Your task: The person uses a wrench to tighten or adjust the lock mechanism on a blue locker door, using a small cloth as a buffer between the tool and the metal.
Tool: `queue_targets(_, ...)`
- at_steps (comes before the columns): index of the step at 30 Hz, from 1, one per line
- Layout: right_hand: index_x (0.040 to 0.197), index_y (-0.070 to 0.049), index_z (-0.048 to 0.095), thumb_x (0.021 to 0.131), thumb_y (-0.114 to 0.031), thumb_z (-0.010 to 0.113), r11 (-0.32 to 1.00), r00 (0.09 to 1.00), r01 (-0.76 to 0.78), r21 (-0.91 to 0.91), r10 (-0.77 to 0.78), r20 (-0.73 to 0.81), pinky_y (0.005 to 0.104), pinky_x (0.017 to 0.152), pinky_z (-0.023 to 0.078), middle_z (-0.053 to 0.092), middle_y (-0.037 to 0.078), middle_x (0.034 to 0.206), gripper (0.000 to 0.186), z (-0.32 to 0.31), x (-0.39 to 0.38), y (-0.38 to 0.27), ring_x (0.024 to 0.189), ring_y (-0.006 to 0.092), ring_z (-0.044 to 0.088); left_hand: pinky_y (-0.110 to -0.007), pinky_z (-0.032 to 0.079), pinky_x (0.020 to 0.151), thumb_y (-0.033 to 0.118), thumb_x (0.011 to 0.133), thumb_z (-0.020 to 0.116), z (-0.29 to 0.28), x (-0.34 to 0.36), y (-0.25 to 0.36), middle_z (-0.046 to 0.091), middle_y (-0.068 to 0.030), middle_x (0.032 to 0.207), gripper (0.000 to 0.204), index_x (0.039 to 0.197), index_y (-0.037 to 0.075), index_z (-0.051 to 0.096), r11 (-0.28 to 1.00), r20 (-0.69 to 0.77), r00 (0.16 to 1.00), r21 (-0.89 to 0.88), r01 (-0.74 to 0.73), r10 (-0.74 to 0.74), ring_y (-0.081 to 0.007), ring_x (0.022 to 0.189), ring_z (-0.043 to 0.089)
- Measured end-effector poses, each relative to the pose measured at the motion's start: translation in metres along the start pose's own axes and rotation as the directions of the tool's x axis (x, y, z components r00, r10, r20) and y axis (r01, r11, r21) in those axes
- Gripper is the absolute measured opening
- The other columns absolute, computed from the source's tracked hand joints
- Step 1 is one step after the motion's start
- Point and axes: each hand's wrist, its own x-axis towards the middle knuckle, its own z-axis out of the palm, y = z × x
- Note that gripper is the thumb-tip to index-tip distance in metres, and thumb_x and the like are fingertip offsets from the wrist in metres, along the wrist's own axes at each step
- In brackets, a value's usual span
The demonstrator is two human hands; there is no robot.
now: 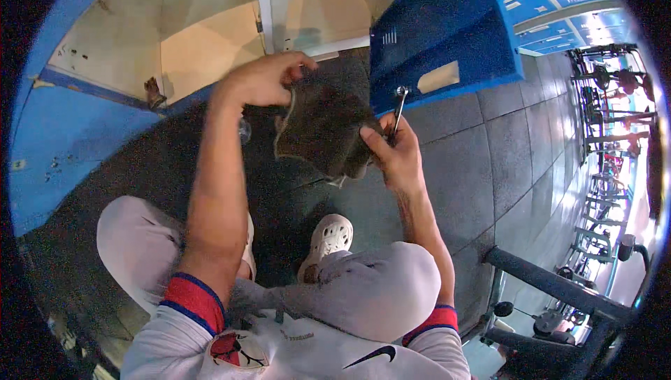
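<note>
1. Hanging between the two hands, a dark brown cloth (pixel 318 128) sags in folds above the dark tiled floor (pixel 454 149), in front of the open lockers (pixel 210 44).
2. The left hand (pixel 262 81) is bent at the wrist and half open, its fingers curled with a gap between thumb and fingertips; the thumb is at the cloth's upper left edge.
3. The right hand (pixel 400 160) is closed on the cloth's right edge, the thumb pressed on top and the fingers behind.
4. A slender silver metal piece (pixel 399 111) with a rounded end rises from beside the right hand's fingers toward the door; the view is too grainy to tell whether that hand holds it.
5. The blue locker door (pixel 440 30) stands swung open beyond the right hand, with a tan patch (pixel 439 77) near its lower edge.
6. A small brown object (pixel 154 93) sits at the locker's front edge, to the left of the left hand.
7. Below the cloth are a white clog (pixel 332 234) with holes and the person's bent, pale-clad knees (pixel 370 289).
8. Gym equipment (pixel 615 121) lines the far right.
</note>
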Motion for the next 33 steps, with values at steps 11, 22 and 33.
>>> queue_targets(11,0.079,-0.009,0.046,0.079,-0.014,0.065,0.991,0.995,0.098,-0.089,-0.099,-0.007,0.0203,0.052,0.031,0.045,-0.006,0.069,0.020,-0.006,-0.001,-0.031,0.060,0.0049,0.038,-0.040,0.043,0.077,0.016,0.067,0.070,0.042,0.012,0.083,0.059,-0.0187,0.092,0.038,0.098,0.002,0.054,0.928,-0.022,0.951,-0.211,-0.306,0.308,-0.0356,0.092,0.056)
queue_targets(22,0.093,-0.003,0.056,0.076,-0.017,0.069,0.991,0.981,-0.135,-0.017,0.136,0.139,0.0214,0.066,0.040,0.056,-0.003,0.077,0.025,-0.020,-0.010,-0.015,0.070,0.0071,0.050,-0.032,0.044,0.080,0.025,0.085,0.056,0.013,0.001,0.079,0.062,-0.0158,0.097,0.030,0.105,0.003,0.060,0.950,0.216,0.936,-0.210,-0.232,0.276,-0.0281,0.089,0.059)
queue_targets(33,0.083,-0.005,0.055,0.070,-0.019,0.075,0.991,0.971,-0.054,-0.120,0.081,0.225,0.0213,0.057,0.033,0.044,-0.005,0.068,0.027,-0.021,-0.009,-0.004,0.063,0.0059,0.040,-0.027,0.043,0.080,0.019,0.089,0.051,0.002,0.005,0.072,0.064,-0.0095,0.098,0.028,0.110,0.003,0.058,0.837,-0.032,0.924,-0.412,-0.360,0.381,-0.0143,0.089,0.057)
